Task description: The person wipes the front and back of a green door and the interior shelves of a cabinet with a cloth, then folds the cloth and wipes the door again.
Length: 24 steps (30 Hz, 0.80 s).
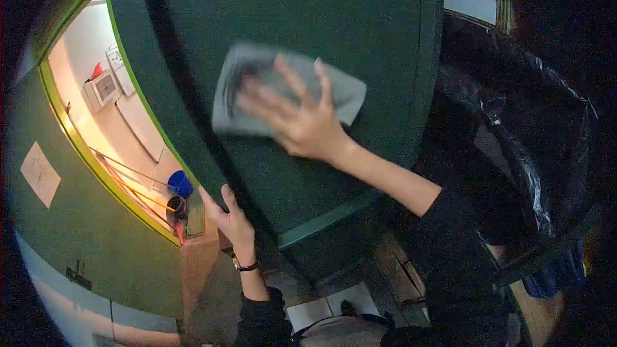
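A green door [302,0] with a dark vertical stripe fills the middle of the view. My right hand [312,125] lies spread on a pale grey cloth [350,93] against the door's face. Its fingers are blurred, and a dark patch shows in the cloth beside them. At the door's lower left edge is my left hand [234,222], wearing a wristwatch [245,266]. The thumb rests on the door's face, with the fingers along the edge; their tips are partly hidden.
Through the doorway on the left are a lit room, a blue bucket [180,183] and several long handles [138,187]. A paper sheet [41,174] is stuck to the green wall. Black plastic sheeting [533,115] hangs at the right. My foot shows near the bottom.
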Each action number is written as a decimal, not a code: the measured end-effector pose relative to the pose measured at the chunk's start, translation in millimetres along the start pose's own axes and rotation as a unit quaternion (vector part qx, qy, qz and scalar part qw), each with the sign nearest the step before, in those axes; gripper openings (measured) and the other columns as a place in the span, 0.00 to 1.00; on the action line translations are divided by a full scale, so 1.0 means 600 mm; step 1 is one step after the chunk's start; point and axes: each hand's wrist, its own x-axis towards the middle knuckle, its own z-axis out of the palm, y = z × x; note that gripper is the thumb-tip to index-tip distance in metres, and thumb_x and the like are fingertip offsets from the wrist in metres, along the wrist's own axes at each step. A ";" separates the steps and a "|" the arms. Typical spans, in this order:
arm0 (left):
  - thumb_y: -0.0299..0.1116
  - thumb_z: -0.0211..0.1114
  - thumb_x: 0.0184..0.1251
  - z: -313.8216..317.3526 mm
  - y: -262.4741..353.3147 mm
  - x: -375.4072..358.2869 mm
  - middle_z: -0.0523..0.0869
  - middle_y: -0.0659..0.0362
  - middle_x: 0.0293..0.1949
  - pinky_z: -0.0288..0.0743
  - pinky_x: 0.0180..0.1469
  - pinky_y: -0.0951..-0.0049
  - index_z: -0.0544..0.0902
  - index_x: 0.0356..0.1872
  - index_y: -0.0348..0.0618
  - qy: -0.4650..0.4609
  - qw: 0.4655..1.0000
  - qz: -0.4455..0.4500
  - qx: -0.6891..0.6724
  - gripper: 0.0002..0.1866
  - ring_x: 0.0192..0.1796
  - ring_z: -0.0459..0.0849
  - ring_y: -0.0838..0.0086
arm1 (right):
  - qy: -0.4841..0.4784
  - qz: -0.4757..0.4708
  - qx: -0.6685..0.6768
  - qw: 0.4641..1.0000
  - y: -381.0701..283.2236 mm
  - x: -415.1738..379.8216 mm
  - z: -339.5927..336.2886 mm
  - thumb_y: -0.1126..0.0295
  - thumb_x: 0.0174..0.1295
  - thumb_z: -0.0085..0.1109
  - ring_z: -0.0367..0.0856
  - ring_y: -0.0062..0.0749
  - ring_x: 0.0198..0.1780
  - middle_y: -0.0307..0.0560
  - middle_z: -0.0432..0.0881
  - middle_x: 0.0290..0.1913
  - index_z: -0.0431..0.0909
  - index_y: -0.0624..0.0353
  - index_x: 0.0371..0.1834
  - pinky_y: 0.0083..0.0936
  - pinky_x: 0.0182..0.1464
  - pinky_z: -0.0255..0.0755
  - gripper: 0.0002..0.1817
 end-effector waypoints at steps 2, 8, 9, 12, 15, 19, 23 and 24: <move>0.44 0.54 0.69 0.000 0.005 -0.003 0.66 0.41 0.63 0.52 0.67 0.67 0.56 0.64 0.21 -0.007 1.000 -0.012 -0.005 0.36 0.65 0.64 0.60 | -0.008 -0.113 -0.050 0.992 0.006 -0.058 0.019 0.61 0.49 0.58 0.47 0.38 0.74 0.27 0.58 0.71 0.62 0.33 0.68 0.61 0.69 0.35 0.37; 0.43 0.54 0.70 -0.006 0.003 -0.001 0.67 0.40 0.62 0.53 0.67 0.67 0.56 0.64 0.21 -0.023 1.000 0.008 -0.001 0.35 0.64 0.65 0.59 | -0.006 0.006 -0.163 0.987 0.184 -0.036 -0.043 0.63 0.49 0.57 0.49 0.35 0.73 0.29 0.61 0.70 0.62 0.33 0.67 0.58 0.69 0.39 0.36; 0.42 0.54 0.69 -0.005 0.020 -0.001 0.67 0.40 0.62 0.54 0.66 0.67 0.56 0.64 0.21 -0.027 1.000 0.001 -0.008 0.35 0.63 0.66 0.59 | 0.068 0.050 -0.167 0.982 0.222 -0.007 -0.056 0.64 0.52 0.56 0.55 0.38 0.71 0.32 0.64 0.68 0.63 0.35 0.67 0.53 0.69 0.43 0.34; 0.41 0.56 0.68 -0.001 0.008 -0.005 0.70 0.41 0.60 0.57 0.64 0.67 0.57 0.63 0.21 0.004 0.999 0.006 0.033 0.34 0.60 0.69 0.59 | 0.154 0.230 -0.103 0.955 0.301 0.113 -0.090 0.60 0.64 0.42 0.51 0.50 0.71 0.40 0.56 0.71 0.58 0.44 0.70 0.54 0.68 0.42 0.28; 0.40 0.59 0.65 -0.002 0.020 -0.019 0.73 0.41 0.56 0.62 0.60 0.65 0.60 0.62 0.22 0.009 1.000 -0.023 0.019 0.33 0.56 0.72 0.59 | 0.185 0.302 -0.095 0.930 0.287 0.215 -0.096 0.58 0.68 0.39 0.51 0.56 0.70 0.43 0.54 0.73 0.57 0.45 0.70 0.54 0.67 0.43 0.27; 0.37 0.67 0.59 -0.013 0.012 -0.017 0.75 0.41 0.53 0.64 0.58 0.65 0.60 0.62 0.23 0.015 0.997 0.005 0.080 0.37 0.53 0.74 0.59 | 0.194 0.076 -0.158 0.965 0.196 0.306 -0.071 0.61 0.61 0.49 0.55 0.53 0.68 0.42 0.58 0.71 0.59 0.42 0.69 0.51 0.65 0.48 0.30; 0.31 0.70 0.53 -0.011 0.033 -0.002 0.80 0.48 0.42 0.69 0.50 0.66 0.67 0.54 0.29 0.014 1.000 -0.004 0.024 0.29 0.44 0.78 0.62 | 0.134 -0.127 -0.089 0.979 0.226 0.349 -0.088 0.64 0.59 0.51 0.56 0.52 0.68 0.39 0.58 0.71 0.60 0.37 0.69 0.48 0.66 0.50 0.31; 0.30 0.69 0.53 -0.012 0.034 0.002 0.80 0.49 0.42 0.69 0.49 0.66 0.68 0.53 0.30 0.013 1.000 -0.007 0.025 0.28 0.43 0.78 0.63 | 0.139 -0.129 -0.113 0.975 0.250 0.354 -0.101 0.64 0.59 0.51 0.56 0.52 0.68 0.38 0.59 0.71 0.61 0.37 0.68 0.47 0.66 0.50 0.30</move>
